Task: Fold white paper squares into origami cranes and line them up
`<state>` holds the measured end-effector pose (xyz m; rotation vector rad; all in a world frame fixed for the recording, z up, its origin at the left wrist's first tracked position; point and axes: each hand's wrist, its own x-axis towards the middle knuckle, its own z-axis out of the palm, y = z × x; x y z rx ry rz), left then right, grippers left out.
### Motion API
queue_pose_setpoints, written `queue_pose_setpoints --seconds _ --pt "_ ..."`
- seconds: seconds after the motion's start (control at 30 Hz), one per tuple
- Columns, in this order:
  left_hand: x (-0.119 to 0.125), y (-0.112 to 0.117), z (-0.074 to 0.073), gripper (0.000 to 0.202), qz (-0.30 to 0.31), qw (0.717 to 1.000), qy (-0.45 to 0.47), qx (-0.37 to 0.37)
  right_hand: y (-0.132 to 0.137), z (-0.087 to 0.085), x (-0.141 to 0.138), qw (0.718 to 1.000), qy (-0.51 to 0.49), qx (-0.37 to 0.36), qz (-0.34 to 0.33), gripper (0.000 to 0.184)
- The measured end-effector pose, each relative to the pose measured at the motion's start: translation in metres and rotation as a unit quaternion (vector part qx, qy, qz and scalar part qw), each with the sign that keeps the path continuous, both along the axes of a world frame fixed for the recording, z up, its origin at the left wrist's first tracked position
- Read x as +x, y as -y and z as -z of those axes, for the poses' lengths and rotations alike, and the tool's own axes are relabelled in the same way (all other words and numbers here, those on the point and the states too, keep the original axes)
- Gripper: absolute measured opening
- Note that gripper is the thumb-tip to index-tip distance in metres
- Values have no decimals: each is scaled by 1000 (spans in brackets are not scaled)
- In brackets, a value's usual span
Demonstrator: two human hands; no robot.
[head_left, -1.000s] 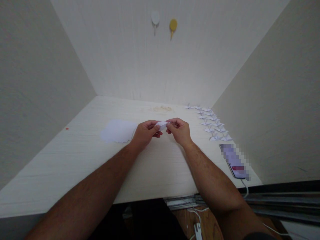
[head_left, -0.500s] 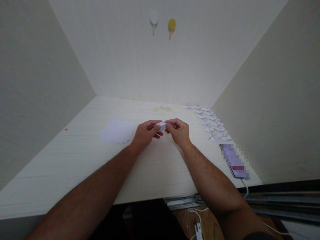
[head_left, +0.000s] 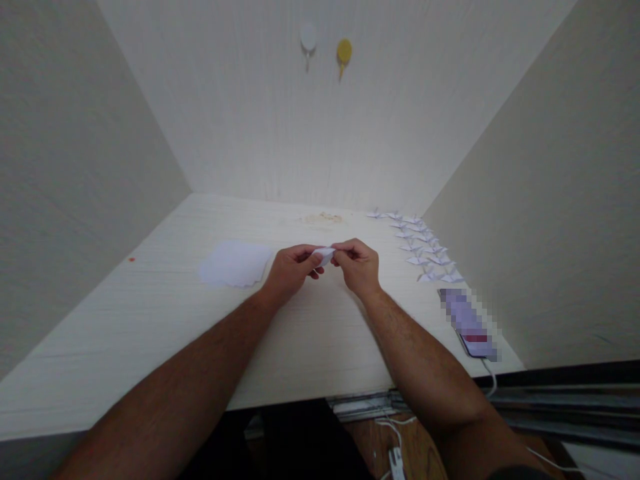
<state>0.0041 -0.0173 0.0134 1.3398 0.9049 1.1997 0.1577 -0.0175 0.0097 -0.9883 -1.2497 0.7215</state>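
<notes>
Between my hands, just above the table, is a small piece of folded white paper. My left hand pinches its left side, thumb on top and fingers behind. At its right tip, the thumb and forefinger of my right hand are closed on the paper. A stack of white paper sheets lies left of my left hand. Several folded white paper cranes stand in rows at the right, beyond my right hand.
A phone with a blurred screen lies at the table's right edge, a white cable running from it. Walls enclose the white table on three sides. A white hook and a yellow hook are on the back wall.
The fingers have shifted slightly around the folded paper, and a little more of it shows between the hands. Both hands stay in nearly the same place.
</notes>
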Motion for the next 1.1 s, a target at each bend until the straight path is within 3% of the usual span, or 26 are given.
queue_pose_setpoints --seconds 0.17,0.4,0.67,1.1 --pt "1 1 -2 28 -4 1000 4 9 0 3 1 1000 15 8 -2 6" --pt "0 -1 -1 26 -44 999 -20 18 0 0 -1 998 -26 -38 -36 13" --pt "0 -1 1 36 -31 1000 -5 5 0 4 -4 997 -38 -56 -40 15" --pt "-3 -3 3 35 -52 998 -30 33 3 -2 -4 992 -68 -67 -84 21"
